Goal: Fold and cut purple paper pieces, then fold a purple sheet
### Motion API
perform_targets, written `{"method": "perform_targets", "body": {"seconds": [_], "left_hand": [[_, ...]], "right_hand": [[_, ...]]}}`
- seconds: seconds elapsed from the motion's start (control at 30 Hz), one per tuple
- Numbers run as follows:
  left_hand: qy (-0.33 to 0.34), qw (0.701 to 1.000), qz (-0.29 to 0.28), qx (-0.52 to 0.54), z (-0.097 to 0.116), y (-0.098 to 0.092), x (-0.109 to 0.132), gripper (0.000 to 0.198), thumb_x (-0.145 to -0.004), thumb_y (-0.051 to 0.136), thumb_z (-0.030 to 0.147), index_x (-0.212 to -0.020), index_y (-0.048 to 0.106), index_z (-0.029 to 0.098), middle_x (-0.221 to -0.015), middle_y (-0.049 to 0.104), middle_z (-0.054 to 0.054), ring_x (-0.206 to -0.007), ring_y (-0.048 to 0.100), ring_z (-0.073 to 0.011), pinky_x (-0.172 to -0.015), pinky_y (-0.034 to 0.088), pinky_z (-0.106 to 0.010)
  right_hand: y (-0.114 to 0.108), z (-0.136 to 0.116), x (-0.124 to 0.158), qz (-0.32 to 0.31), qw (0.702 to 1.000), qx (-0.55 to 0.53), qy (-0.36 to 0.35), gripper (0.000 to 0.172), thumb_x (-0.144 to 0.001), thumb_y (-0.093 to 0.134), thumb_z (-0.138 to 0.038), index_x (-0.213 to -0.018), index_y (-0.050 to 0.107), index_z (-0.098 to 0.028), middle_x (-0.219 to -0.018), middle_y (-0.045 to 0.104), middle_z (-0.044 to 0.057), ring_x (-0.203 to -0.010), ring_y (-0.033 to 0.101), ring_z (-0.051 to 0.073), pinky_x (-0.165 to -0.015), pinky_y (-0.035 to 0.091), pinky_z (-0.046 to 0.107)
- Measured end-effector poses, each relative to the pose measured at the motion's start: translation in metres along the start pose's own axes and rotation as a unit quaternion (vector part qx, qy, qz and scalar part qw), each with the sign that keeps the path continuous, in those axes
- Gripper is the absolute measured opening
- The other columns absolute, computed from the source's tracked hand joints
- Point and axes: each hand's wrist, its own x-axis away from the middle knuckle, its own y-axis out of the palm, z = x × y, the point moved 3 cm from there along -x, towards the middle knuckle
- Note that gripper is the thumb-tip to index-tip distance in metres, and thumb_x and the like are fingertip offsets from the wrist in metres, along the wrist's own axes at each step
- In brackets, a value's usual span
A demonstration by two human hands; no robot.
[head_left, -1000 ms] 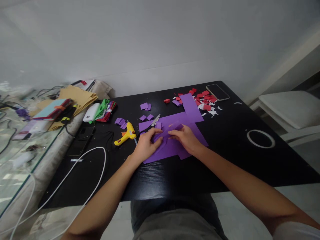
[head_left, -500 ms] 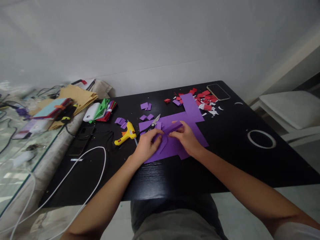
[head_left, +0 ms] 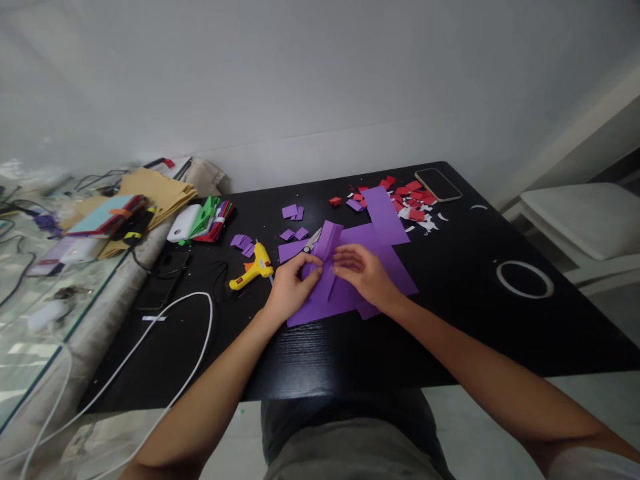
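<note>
A folded strip of purple paper (head_left: 330,235) stands tilted between my hands, its upper end pointing away from me. My left hand (head_left: 293,285) pinches it at its left side between thumb and fingers. My right hand (head_left: 364,272) is at its right edge, fingers curved against the paper with the thumb below. Beneath lies a large purple sheet (head_left: 325,312), flat on the table. Scissors (head_left: 310,244) rest just beyond my left hand, partly covered by the strip. Left of that hand is a yellow glue gun (head_left: 257,265).
The black table (head_left: 300,363) carries small purple paper pieces (head_left: 243,243), red paper scraps (head_left: 413,197), a phone (head_left: 438,184) and a tape ring (head_left: 525,279). A white cable (head_left: 207,333) loops at left. Green and red paper bundles (head_left: 213,220) stand near the glass-topped surface (head_left: 30,360).
The folded purple strip has swung up from lying low between my hands to pointing away from me. My right hand's fingers have shifted from its raised end to its right edge.
</note>
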Motion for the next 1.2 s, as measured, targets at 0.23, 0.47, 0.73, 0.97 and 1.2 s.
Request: {"method": "perform_targets", "body": {"seconds": [0.23, 0.47, 0.73, 0.97, 1.2], "left_hand": [[0.004, 0.998, -0.006, 0.055, 0.001, 0.002, -0.001, 0.009, -0.09, 0.068, 0.026, -0.098, 0.07, 0.021, -0.096, 0.073, -0.002, -0.09, 0.067, -0.0195, -0.085, 0.052, -0.033], [0.096, 0.995, -0.008, 0.007, 0.008, 0.001, 0.0, 0.006, -0.092, 0.07, 0.023, -0.096, 0.067, 0.022, -0.102, 0.069, -0.004, -0.099, 0.065, -0.0198, -0.092, 0.051, -0.034], [0.127, 0.991, -0.022, -0.035, 0.012, 0.001, 0.001, 0.001, -0.094, 0.066, 0.021, -0.095, 0.065, 0.021, -0.102, 0.068, -0.006, -0.103, 0.065, -0.0213, -0.095, 0.052, -0.036], [0.146, 0.988, -0.025, -0.047, 0.012, 0.001, 0.001, 0.003, -0.096, 0.064, 0.02, -0.097, 0.066, 0.022, -0.103, 0.07, -0.006, -0.111, 0.065, -0.0224, -0.1, 0.051, -0.038], [0.147, 0.987, -0.02, -0.057, 0.011, 0.001, 0.002, 0.007, -0.094, 0.067, 0.019, -0.101, 0.068, 0.022, -0.109, 0.069, -0.007, -0.107, 0.066, -0.0215, -0.097, 0.053, -0.037]], "right_hand": [[0.005, 0.009, 0.004, -0.046, 0.997, 0.002, 0.057, 0.019, -0.072, 0.086, -0.033, -0.083, 0.074, -0.022, -0.077, 0.075, 0.002, -0.069, 0.073, 0.02, -0.077, 0.062, 0.041], [0.003, 0.006, 0.005, -0.038, 0.998, 0.045, 0.023, 0.012, -0.075, 0.081, -0.031, -0.08, 0.075, -0.022, -0.074, 0.075, 0.002, -0.064, 0.07, 0.019, -0.069, 0.061, 0.037], [0.002, 0.004, 0.005, -0.042, 0.996, 0.085, 0.003, 0.005, -0.077, 0.077, -0.027, -0.079, 0.075, -0.023, -0.072, 0.074, 0.002, -0.065, 0.069, 0.019, -0.068, 0.058, 0.036], [0.001, 0.003, 0.004, -0.045, 0.993, 0.104, -0.016, 0.006, -0.081, 0.074, -0.029, -0.08, 0.073, -0.024, -0.072, 0.073, 0.001, -0.068, 0.069, 0.02, -0.074, 0.058, 0.038], [0.002, 0.001, 0.003, -0.06, 0.993, 0.099, -0.024, 0.004, -0.078, 0.073, -0.027, -0.079, 0.071, -0.024, -0.073, 0.071, 0.001, -0.069, 0.069, 0.02, -0.077, 0.058, 0.038]]}}
